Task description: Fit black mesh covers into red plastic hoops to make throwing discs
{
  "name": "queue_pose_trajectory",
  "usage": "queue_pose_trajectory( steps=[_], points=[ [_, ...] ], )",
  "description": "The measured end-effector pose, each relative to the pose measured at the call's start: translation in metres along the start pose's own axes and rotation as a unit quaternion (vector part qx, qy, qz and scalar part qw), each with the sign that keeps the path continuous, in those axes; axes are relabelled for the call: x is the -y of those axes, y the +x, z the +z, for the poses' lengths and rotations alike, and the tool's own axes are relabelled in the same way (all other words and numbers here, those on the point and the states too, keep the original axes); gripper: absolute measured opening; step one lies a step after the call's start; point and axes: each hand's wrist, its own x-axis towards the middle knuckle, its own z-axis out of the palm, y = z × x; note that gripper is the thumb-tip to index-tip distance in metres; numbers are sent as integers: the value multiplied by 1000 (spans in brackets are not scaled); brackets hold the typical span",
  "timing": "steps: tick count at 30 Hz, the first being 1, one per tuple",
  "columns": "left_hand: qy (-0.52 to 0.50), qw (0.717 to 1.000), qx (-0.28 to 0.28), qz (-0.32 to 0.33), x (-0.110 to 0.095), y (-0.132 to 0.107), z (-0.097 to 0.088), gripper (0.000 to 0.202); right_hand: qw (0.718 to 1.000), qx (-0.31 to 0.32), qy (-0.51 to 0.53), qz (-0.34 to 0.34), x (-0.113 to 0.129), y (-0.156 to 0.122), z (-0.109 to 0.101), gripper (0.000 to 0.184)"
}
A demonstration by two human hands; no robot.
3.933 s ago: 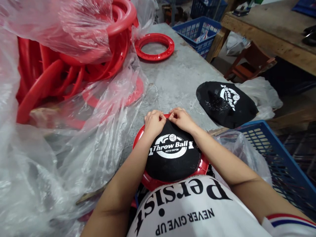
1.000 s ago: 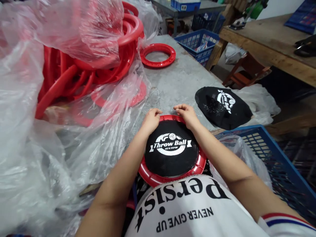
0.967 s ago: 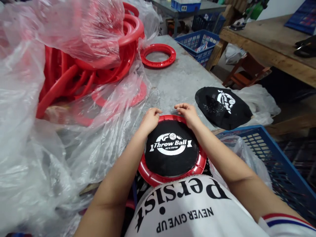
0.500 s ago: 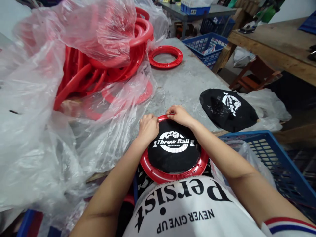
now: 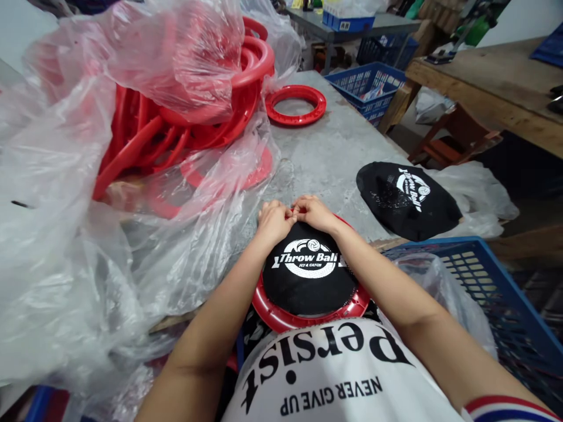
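Note:
A red plastic ring rests against my body at the near edge of the grey table. Black mesh fabric with a white "Throw Ball" print is stretched over it. My left hand and my right hand meet at the ring's far edge. Both are closed, with their fingertips pinching the fabric's rim there. The fingertips touch each other.
A clear plastic bag full of red rings fills the left side. A single red ring lies further back on the table. A stack of black printed fabric discs sits at the right edge. Blue crates stand at right and behind.
My hands were apart on the ring's far rim a second ago. They have come together at its far edge and now pinch the fabric there. The view has shifted slightly.

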Motion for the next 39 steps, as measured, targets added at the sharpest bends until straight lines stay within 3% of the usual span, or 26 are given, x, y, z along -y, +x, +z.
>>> queue_pose_trajectory(
  steps=[8, 12, 19, 39],
  points=[
    [-88, 996, -29, -7, 11, -1, 9, 5, 996, -24, 82, -8, -8, -1, 3, 8],
    [-104, 993, -49, -9, 10, -1, 11, 6, 989, -42, 138, 34, -8, -4, -2, 12],
    [-130, 990, -57, -5, 12, 2, 14, 6, 997, -31, 29, 67, -3, -7, -6, 7],
    [-116, 992, -58, -3, 11, 2, 14, 9, 992, -20, 103, 64, -7, -8, -10, 13]
  ],
)
